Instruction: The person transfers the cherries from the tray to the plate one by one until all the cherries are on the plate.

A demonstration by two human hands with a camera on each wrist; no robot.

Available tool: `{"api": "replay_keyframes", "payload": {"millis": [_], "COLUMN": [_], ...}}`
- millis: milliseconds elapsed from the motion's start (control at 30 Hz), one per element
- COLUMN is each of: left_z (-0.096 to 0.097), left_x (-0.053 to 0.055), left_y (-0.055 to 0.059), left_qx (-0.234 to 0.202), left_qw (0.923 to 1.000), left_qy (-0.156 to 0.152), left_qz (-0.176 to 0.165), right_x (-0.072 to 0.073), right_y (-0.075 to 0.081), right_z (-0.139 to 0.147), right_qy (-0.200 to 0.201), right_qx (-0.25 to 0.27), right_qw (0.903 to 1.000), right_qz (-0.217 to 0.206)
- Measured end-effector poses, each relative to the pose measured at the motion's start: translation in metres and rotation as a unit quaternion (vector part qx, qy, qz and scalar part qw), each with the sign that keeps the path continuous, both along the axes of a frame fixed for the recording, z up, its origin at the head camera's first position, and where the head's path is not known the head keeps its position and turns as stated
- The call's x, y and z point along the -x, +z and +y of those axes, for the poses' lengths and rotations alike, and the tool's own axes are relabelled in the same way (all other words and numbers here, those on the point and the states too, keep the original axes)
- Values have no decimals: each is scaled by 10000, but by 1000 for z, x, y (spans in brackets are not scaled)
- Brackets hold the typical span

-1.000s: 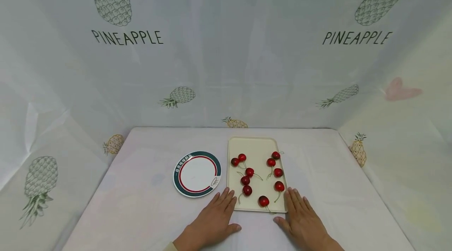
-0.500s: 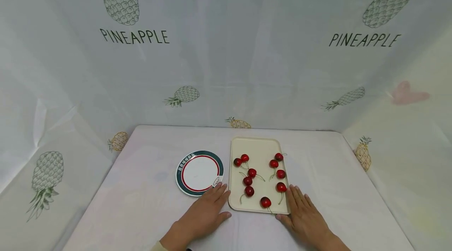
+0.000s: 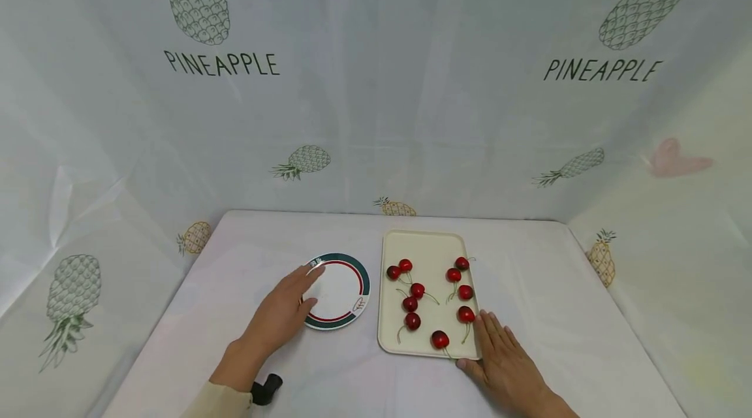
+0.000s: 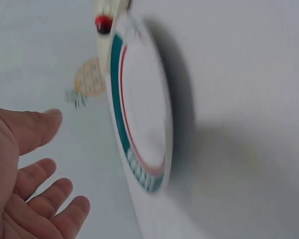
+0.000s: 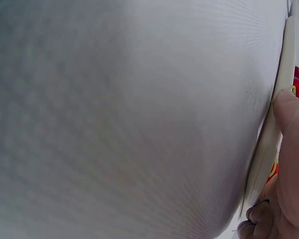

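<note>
My left hand (image 3: pixel 281 313) is over the left rim of a white plate (image 3: pixel 337 290) with a green band and a red ring. In the left wrist view its fingers are spread and loosely bent, apart from the plate (image 4: pixel 144 94), with nothing between them. My right hand (image 3: pixel 505 362) lies against the near right corner of a cream rectangular tray (image 3: pixel 420 245), fingers straight along its side and thumb at the near edge. On the tray lie several red cherries (image 3: pixel 439 339) with green stems. The right wrist view shows the right thumb (image 5: pixel 294 117) right at the tray's rim.
A white cloth covers the table (image 3: pixel 534 261). Behind it hangs a pale curtain (image 3: pixel 376 78) printed with pineapples. A narrow strip of cloth separates plate and tray. A black strap end (image 3: pixel 267 390) sticks out at the left wrist.
My left hand has left the tray's left side and moved left to the plate's left rim. The right hand stays at the tray's corner. The view has shifted slightly.
</note>
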State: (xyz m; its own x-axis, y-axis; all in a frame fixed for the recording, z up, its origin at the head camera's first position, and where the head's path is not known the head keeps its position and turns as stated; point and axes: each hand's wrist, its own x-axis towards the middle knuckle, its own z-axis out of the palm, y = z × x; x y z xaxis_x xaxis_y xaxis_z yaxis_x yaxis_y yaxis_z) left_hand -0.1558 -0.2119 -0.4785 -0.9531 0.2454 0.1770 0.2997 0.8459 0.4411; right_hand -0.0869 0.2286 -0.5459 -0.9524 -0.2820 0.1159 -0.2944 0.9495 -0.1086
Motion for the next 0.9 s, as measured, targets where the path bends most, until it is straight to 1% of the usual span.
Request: {"api": "replay_keyframes", "payload": {"millis": [100,167,267,367,467,567,667,733,833,900], "left_z": [-14,-22,-32,-39,-44,-47,-50,-53,-58,-61], "left_x": [11,19,31,41,49,56,62,66,70,72], "left_y": [1,-1,-3,-7,-12,-16,-20,-22,-25,-26], "left_qx": [133,208,256,181,-118,-564,-957,-1138,-1441,-1732], "left_qw": [9996,9989,9979,9971,9951,9891,9800,9746,9664,9596], "left_qy": [267,405,539,626,741,944,1156,1236,1280,1235], "left_qz": [-32,-121,-245,-385,-637,-983,-1304,-1483,-1700,-1845], "right_x": [-1,-2,-2,-1,-1,-2,-1,-1,0,1], "right_y": [-1,-2,-4,-5,-4,-2,-1,-1,-2,-2], "right_z": [0,0,0,-1,-1,-2,-2,-2,-1,-1], "right_qy": [-23,-16,-18,-24,-30,-24,-16,-20,-10,7], "right_qx": [47,86,83,31,12,51,60,49,44,50], "right_qw": [10000,10000,10000,10000,10000,10000,10000,10000,10000,10000], "right_qz": [-5,30,23,-29,-78,-68,-38,-51,-63,-27]}}
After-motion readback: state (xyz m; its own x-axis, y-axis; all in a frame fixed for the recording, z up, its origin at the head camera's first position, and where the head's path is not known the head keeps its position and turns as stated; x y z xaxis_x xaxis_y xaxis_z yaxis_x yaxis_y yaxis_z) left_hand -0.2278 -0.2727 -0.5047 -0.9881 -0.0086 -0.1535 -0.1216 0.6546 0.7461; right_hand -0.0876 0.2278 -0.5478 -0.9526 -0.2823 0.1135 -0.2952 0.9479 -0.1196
